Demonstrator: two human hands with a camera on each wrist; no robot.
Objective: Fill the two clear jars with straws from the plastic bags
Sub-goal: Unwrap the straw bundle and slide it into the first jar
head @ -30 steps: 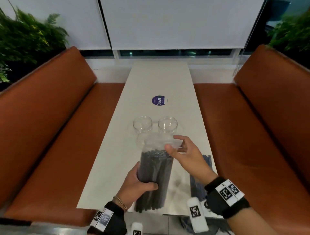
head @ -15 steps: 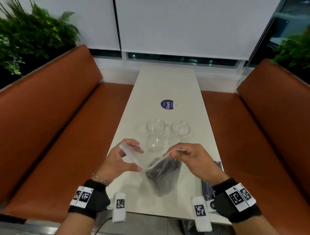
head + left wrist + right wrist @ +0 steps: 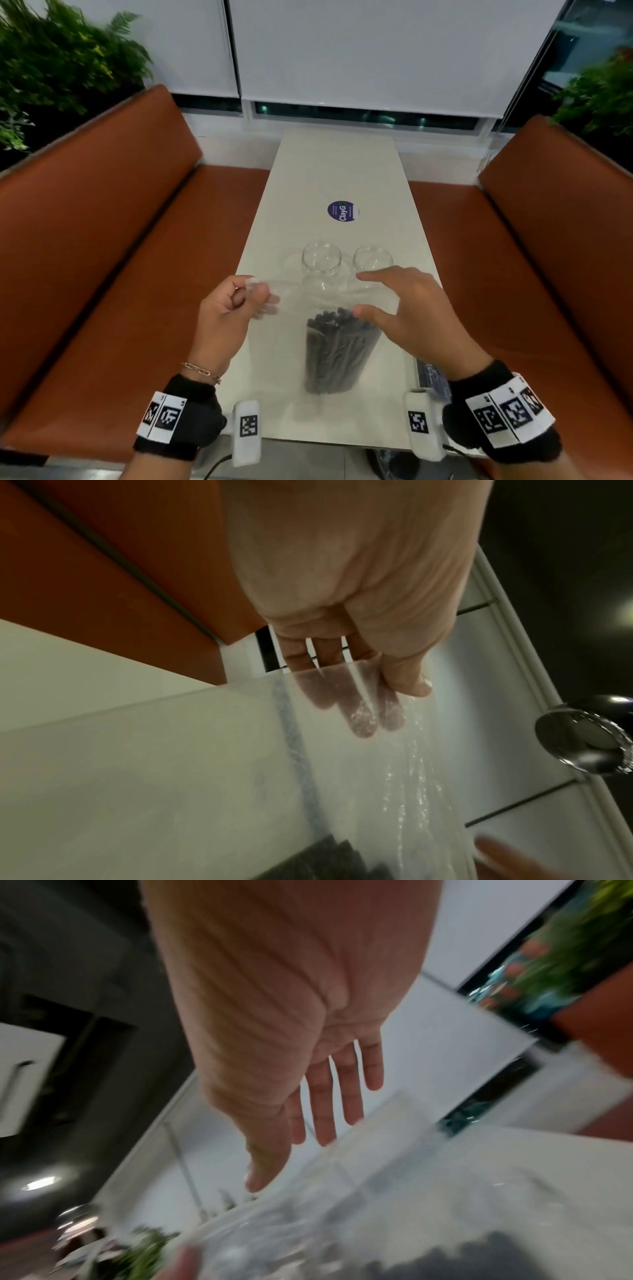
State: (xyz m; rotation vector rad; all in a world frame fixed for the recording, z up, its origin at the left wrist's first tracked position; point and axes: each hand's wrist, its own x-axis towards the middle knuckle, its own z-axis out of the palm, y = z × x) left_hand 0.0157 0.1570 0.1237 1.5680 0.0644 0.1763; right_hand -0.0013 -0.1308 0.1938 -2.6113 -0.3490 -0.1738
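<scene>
1. I see a long white bench (image 3: 329,171) with brown seats (image 3: 102,257) on both sides.
2. Two clear jars stand side by side near the middle of the bench. The left jar (image 3: 321,262) and the right jar (image 3: 372,258) have nothing in them.
3. A clear plastic bag (image 3: 308,301) is held up just in front of the jars. Its top is pulled open.
4. A bunch of black straws (image 3: 337,353) stands inside the bag, down in the lower part.
5. My left hand (image 3: 227,315) holds the left side of the bag top. The fingers (image 3: 359,715) are behind the plastic and the thumb is pressed on the front, so it pinches the bag.
6. My right hand (image 3: 407,308) is spread wide with straight fingers. It is at the right side of the bag top, above the straws.
7. The right thumb sits close to the tops of the straws. I cannot tell if it touches them or the bag.
8. In the right wrist view the right hand (image 3: 308,1069) is flat and open. The picture is blurry.
9. A second bag (image 3: 432,377) with dark straws lies on the bench near my right wrist. I can see only a small part of it.
10. A round blue sticker (image 3: 342,211) is on the bench past the jars.
11. Green plants (image 3: 61,68) stand behind the seats, and white blinds (image 3: 376,51) hang over the window.
</scene>
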